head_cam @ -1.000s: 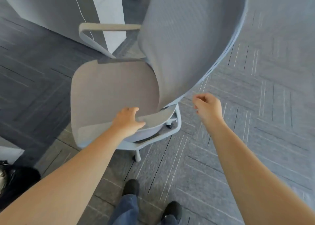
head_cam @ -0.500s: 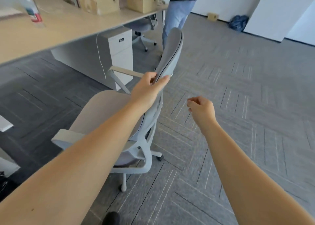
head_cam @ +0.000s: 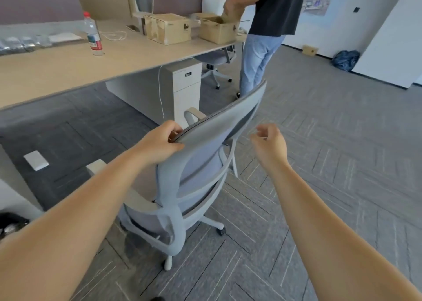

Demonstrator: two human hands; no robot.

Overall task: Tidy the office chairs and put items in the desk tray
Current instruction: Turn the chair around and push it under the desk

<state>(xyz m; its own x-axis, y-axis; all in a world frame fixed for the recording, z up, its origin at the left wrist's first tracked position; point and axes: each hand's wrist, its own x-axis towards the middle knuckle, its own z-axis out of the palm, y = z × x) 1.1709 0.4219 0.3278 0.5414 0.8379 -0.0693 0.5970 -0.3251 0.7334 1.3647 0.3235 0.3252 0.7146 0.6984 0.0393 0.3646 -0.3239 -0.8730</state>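
Office chair (head_cam: 198,163) stood on carpet just short of the desk (head_cam: 68,72) | left hand (head_cam: 159,141) gripped backrest top edge | right hand (head_cam: 270,146) loosely curled, empty | castored, likely rolled easily; mesh soft, rim stiff, so hold the rim

A grey mesh-backed office chair (head_cam: 196,163) stands on the carpet in the centre of the frame, seen from behind, its backrest tilted and its top edge running up toward the right. It has pale armrests, a white star base and castors. A second grey office chair (head_cam: 217,58) sits in the upper middle of the frame, tucked partly under the tabletop (head_cam: 68,65), its white base and castors showing below.
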